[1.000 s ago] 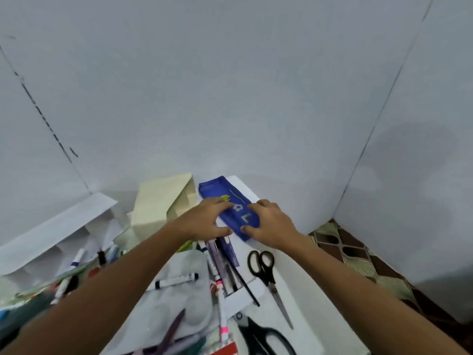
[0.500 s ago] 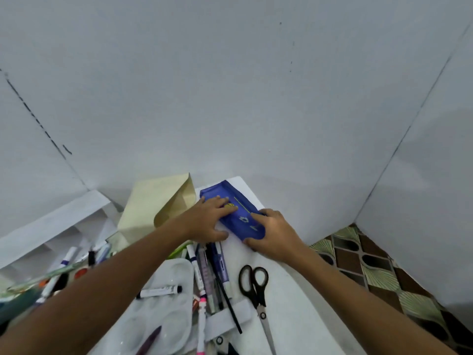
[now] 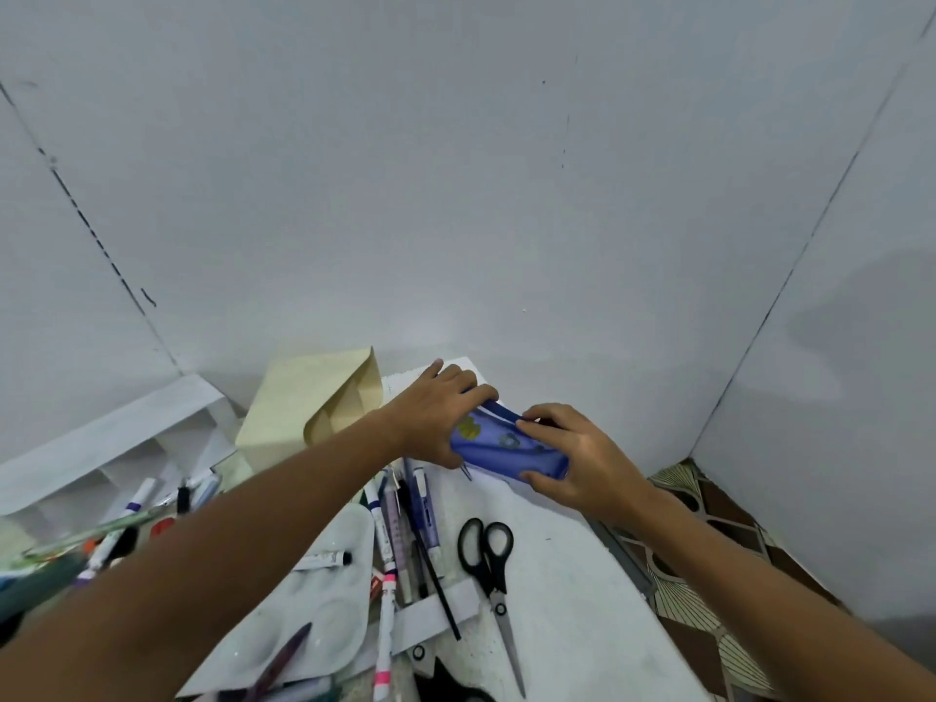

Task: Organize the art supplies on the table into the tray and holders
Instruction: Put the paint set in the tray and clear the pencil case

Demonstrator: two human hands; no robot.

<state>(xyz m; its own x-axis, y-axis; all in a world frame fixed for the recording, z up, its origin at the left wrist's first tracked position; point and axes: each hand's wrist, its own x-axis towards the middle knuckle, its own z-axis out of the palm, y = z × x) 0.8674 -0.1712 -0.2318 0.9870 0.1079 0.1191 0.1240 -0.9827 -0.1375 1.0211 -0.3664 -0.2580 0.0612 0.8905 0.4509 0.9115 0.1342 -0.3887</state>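
A blue pencil pouch [image 3: 506, 445] with yellow and grey prints is held above the far part of the white table [image 3: 572, 590]. My left hand [image 3: 435, 415] grips its left end, fingers curled over the top edge. My right hand [image 3: 572, 456] grips its right end, thumb below and fingers on top. A small zipper pull hangs under the pouch. Black-handled scissors [image 3: 489, 554] lie on the table below the pouch. Several pens and markers [image 3: 410, 529] lie in a bundle left of the scissors.
A white paint palette [image 3: 324, 595] holds a paint tube and a purple brush. A cream paper bag [image 3: 314, 407] stands at the back. White paper holders [image 3: 101, 448] and more markers lie at left. The wall is close behind; patterned floor [image 3: 709, 524] shows past the table's right edge.
The pouch lay flat on the table under both hands; now both hands have lifted it, turned it sideways and shifted it right. The view has also tilted.
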